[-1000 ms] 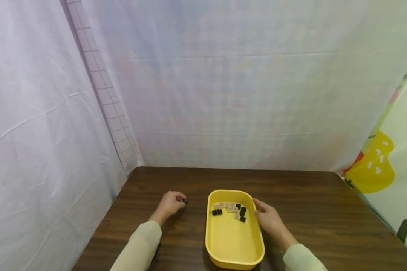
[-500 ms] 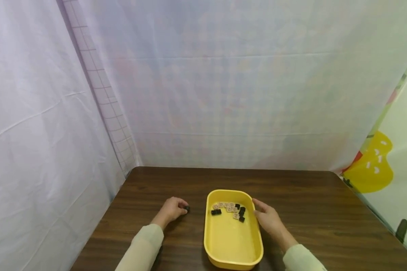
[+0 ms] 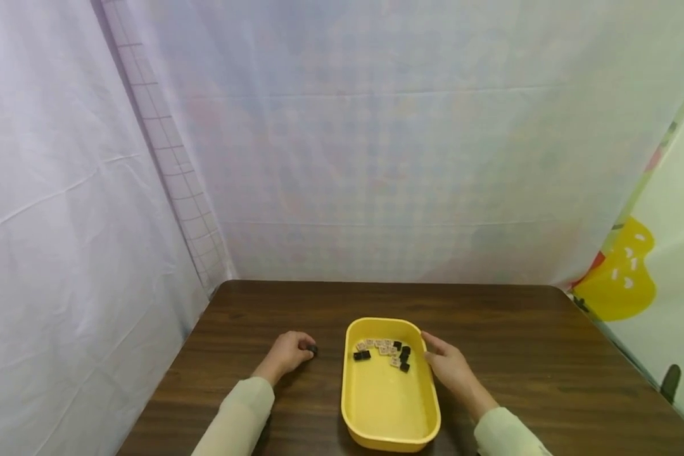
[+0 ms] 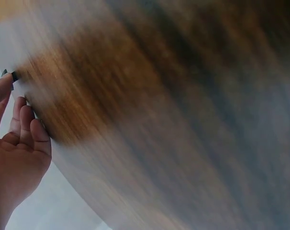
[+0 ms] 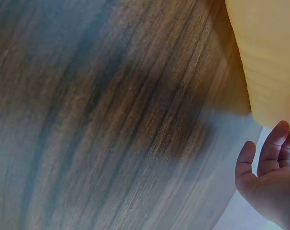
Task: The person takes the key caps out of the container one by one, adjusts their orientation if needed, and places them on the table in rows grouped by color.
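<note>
My left hand (image 3: 288, 353) is low over the table to the left of a yellow plastic tub (image 3: 350, 405). Between thumb and fingertips it pinches a small black tile (image 3: 313, 349), whose dark edge also shows in the left wrist view. Inside the tub, toward its far end, lie several small black tiles (image 3: 361, 356) and several cream tiles (image 3: 384, 349) with markings too small to read. Against the tub's right side rests my right hand (image 3: 451, 372), its thumb and fingers touching the outer wall. The right wrist view shows those fingers relaxed beside the yellow wall (image 5: 269, 62).
The brown wood-grain table (image 3: 507, 329) reaches back to a pale hanging curtain (image 3: 387, 158). White cloth (image 3: 63, 240) hangs along the left side. On the right, a light sheet carries a yellow printed shape (image 3: 621, 278).
The left hand has come slightly nearer and lower with the black tile still pinched. The right hand stays at the tub's side. The whole head view has shifted a little.
</note>
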The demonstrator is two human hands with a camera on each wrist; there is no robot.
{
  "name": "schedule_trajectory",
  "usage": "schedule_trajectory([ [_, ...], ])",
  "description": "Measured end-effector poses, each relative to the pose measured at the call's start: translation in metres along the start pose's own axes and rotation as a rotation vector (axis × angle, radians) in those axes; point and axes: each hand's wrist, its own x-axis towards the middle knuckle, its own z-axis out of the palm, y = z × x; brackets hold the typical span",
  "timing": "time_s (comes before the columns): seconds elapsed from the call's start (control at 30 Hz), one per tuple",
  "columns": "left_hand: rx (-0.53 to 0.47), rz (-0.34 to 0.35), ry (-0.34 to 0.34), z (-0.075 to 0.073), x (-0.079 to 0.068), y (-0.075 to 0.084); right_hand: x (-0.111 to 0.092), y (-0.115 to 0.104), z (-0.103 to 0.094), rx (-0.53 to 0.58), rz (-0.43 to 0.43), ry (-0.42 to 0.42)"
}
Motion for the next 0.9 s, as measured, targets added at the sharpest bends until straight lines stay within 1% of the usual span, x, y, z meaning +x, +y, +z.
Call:
schedule_trajectory([
  [0.13, 0.006, -0.013, -0.006, 0.000, 0.000, 0.003, 0.000, 0.001, -0.001, -0.004, -0.009, 0.008],
  [0.3, -0.005, -0.049, -0.010, 0.001, 0.000, 0.006, 0.001, 0.002, -0.001, -0.003, -0.014, 0.009],
  [0.57, -0.009, -0.068, 0.002, -0.001, 0.000, 0.008, 0.002, 0.003, 0.002, 0.016, -0.017, 0.011],
  [0.63, -0.023, -0.076, 0.020, -0.002, 0.000, 0.011, 0.001, 0.002, 0.002, 0.029, -0.010, 0.012],
  [0.73, -0.048, -0.060, 0.074, -0.002, 0.003, 0.016, 0.001, 0.002, 0.002, 0.041, -0.010, 0.013],
  [0.87, -0.099, -0.005, 0.160, 0.002, 0.008, 0.029, 0.000, 0.001, 0.001, 0.057, -0.004, 0.016],
  [0.9, -0.115, 0.005, 0.173, 0.004, 0.009, 0.033, 0.000, 0.001, 0.001, 0.055, -0.004, 0.017],
])
